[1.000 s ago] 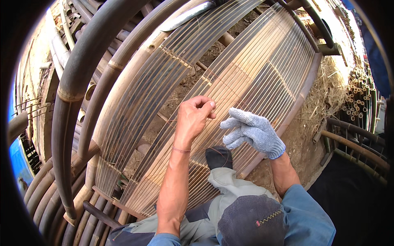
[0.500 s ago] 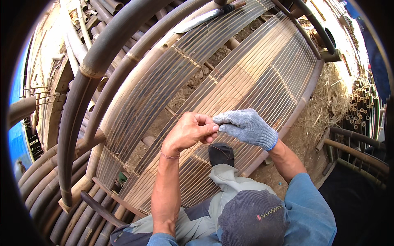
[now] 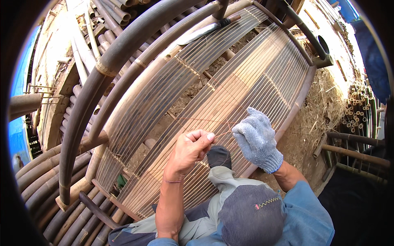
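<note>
A thin reddish-brown strand stretches between my two hands, above a bamboo slat bench; whether it is wire or string I cannot tell. My bare left hand pinches it between thumb and forefinger. On my right hand is a grey knitted glove; its fingers are curled and closed on the strand's other side. Part of the strand loops out to the left over the slats. Just beneath my hands, my foot in a dark covering rests on the slats.
A large knife lies along the bench's far bamboo rail. Thick curved bamboo arms rise at the left. Cut poles are stacked at lower left. Straw and bundled thin bamboo lie to the right.
My hands have moved apart, the right one going right and the left one lower and slightly left. The strand between them now shows, drawn out.
</note>
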Tool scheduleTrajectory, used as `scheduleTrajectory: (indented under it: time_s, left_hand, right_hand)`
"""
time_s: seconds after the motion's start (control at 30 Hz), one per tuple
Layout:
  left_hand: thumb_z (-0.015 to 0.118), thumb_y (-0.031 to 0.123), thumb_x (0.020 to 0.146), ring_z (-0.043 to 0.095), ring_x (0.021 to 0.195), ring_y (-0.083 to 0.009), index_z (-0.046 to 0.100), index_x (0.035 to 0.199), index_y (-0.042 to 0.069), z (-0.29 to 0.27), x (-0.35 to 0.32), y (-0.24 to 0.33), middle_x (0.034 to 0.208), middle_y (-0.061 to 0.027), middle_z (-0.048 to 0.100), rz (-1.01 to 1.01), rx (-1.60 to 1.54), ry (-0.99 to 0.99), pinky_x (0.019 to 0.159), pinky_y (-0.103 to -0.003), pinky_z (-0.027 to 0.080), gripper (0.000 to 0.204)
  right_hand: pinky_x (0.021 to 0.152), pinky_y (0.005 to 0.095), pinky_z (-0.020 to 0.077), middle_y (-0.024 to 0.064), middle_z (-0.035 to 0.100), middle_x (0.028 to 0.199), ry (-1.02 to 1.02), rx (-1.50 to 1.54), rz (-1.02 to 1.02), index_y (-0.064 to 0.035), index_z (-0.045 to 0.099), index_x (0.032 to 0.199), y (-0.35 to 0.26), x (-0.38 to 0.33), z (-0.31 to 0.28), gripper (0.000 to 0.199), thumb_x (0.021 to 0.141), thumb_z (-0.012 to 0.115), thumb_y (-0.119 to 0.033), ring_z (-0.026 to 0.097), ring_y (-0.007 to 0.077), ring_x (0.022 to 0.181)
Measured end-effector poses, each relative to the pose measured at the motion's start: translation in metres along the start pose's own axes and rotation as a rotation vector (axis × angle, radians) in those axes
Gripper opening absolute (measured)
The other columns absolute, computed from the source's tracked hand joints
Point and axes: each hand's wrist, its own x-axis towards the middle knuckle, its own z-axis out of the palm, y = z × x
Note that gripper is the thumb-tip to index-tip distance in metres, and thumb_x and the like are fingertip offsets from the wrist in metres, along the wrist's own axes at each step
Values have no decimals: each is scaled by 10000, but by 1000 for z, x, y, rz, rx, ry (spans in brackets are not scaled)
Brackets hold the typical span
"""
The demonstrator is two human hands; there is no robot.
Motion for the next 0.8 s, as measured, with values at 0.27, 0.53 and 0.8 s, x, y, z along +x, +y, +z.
scheduleTrajectory:
  time_s: [0.27, 0.53, 0.8]
  left_hand:
    - [714, 138, 916, 467, 597, -25, 715, 1050, 4, 37, -1, -15, 808, -7, 628, 495, 275, 60, 548, -202, 393, 190]
    - [680, 104, 934, 518, 672, -74, 697, 950, 3, 17, 5, 2, 824, -36, 627, 927, 673, 216, 590, -220, 407, 104]
    - [705, 71, 915, 463, 614, -27, 697, 976, -4, 25, 10, -5, 818, -3, 621, 880, 754, 392, 524, -206, 367, 97]
  right_hand:
    - [954, 506, 493, 65, 629, 810, -24, 187, -65, -103, 646, 900, -14, 17, -8, 136, 798, 737, -100, 652, 308, 856]
    - [827, 369, 550, 105, 667, 1075, -189, 962, 336, -39, 667, 1053, 2, 37, 12, 202, 876, 701, -131, 662, 202, 970]
    - [730, 350, 526, 75, 654, 850, 13, 403, 75, -67, 650, 940, 4, 34, 35, 75, 879, 667, -107, 654, 226, 799]
